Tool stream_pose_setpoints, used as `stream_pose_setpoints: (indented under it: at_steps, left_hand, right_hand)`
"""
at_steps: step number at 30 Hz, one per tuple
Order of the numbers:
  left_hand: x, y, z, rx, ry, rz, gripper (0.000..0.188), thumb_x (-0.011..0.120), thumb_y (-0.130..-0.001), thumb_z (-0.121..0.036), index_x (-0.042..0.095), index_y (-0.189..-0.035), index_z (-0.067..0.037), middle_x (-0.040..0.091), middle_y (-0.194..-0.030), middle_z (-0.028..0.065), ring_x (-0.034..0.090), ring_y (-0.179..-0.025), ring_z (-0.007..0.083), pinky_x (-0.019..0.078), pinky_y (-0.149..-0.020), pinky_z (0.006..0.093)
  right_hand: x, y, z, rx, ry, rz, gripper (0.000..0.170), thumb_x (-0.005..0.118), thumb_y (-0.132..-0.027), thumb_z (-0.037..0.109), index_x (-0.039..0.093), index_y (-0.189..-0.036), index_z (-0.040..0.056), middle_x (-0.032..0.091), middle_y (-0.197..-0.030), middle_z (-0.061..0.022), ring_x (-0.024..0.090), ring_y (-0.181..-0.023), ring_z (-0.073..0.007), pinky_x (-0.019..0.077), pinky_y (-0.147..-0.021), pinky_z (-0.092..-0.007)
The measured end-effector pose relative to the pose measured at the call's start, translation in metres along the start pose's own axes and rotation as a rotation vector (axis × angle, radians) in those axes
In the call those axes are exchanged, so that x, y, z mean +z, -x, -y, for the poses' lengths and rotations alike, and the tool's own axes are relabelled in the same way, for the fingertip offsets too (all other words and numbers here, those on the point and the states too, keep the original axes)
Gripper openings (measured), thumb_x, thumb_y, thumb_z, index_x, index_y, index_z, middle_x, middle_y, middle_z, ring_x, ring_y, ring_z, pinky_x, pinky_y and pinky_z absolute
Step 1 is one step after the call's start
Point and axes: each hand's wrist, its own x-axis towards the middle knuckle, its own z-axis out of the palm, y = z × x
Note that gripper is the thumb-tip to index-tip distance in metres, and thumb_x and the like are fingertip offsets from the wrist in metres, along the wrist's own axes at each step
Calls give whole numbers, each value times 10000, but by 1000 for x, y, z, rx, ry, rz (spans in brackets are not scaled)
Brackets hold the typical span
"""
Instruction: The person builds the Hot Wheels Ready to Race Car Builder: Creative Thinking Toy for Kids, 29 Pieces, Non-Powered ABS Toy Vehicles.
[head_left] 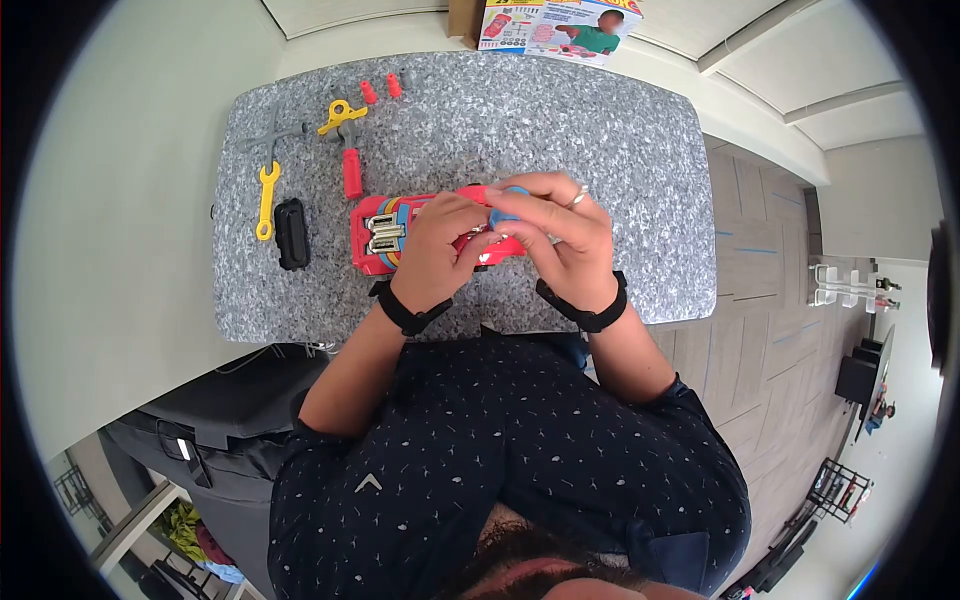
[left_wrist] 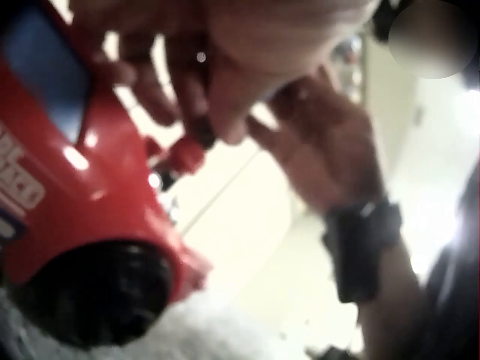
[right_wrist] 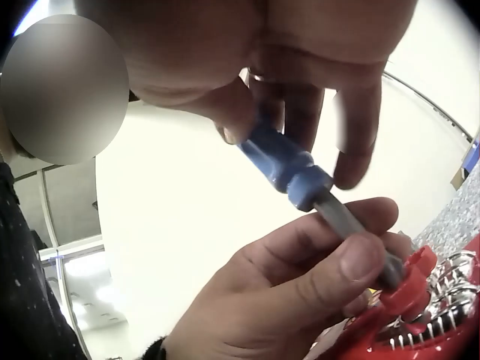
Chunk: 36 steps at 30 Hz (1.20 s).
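Observation:
A blue-handled screwdriver point(right_wrist: 277, 157) with a grey shaft is gripped by my right hand point(head_left: 568, 235) in the right wrist view. Its tip meets a red piece point(right_wrist: 409, 289) on the silver engine part of the red toy car point(head_left: 375, 262). My left hand point(head_left: 437, 245) has thumb and fingers around the lower shaft, close to that red piece. On the car's other end two batteries point(head_left: 386, 234) show in an uncovered compartment. The left wrist view is blurred, with the car's red body point(left_wrist: 112, 187) and black wheel point(left_wrist: 97, 292) near my hands.
Left of the car lie a black cover point(head_left: 291, 234), a yellow wrench point(head_left: 267, 200), a grey cross-shaped tool point(head_left: 272, 140) and a red-handled hammer point(head_left: 351, 172). Behind are a yellow piece point(head_left: 342, 116) and two small red pieces point(head_left: 394, 86). A printed box point(head_left: 560, 30) stands beyond the table.

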Motion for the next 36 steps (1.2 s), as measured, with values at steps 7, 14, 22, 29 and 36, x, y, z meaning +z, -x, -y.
stream_pose_setpoints:
  at_steps: [7, 14, 22, 29, 36]
  left_hand:
    - [5, 10, 0, -169, 66, -7, 283, 841, -884, -95, 804, -1162, -56, 779, -1075, 106, 711, -1023, 329, 513, -935, 479]
    - [8, 8, -4, -117, -20, 20, 260, 817, -885, -79, 805, -1145, -82, 779, -1074, 82, 712, -1016, 312, 480, -935, 471]
    - [11, 13, 1, -127, -38, 22, 227, 809, -887, -69, 798, -1113, -85, 742, -1000, 86, 702, -990, 317, 471, -912, 469]
    - [9, 13, -1, -115, -80, 17, 239, 813, -885, -72, 804, -1122, -97, 737, -965, 74, 700, -991, 298, 465, -906, 461]
    - [6, 11, -5, -102, -94, 32, 267, 823, -890, -79, 811, -1157, -89, 749, -975, 62, 699, -1004, 282, 453, -902, 458]
  right_hand:
    - [8, -7, 5, -60, 63, -53, 429, 925, -904, 134, 833, -1319, 83, 770, -1211, -125, 771, -1052, -304, 641, -933, -398]
    - [12, -2, 6, -81, 227, -131, 556, 930, -883, 127, 762, -1405, 35, 793, -1275, -182, 796, -1110, -338, 645, -947, -399]
    - [16, 10, -8, -69, 284, -184, 439, 887, -886, 17, 794, -1314, 38, 785, -1243, -164, 782, -1026, -294, 641, -871, -383]
    - [13, 9, -9, -59, 152, -61, 523, 935, -870, 113, 761, -1357, 35, 727, -1349, -199, 752, -1096, -322, 615, -939, -411]
    - [10, 6, -12, -85, -12, 21, 513, 928, -888, 108, 789, -1378, 47, 721, -1391, -179, 757, -1195, -309, 635, -960, -403]
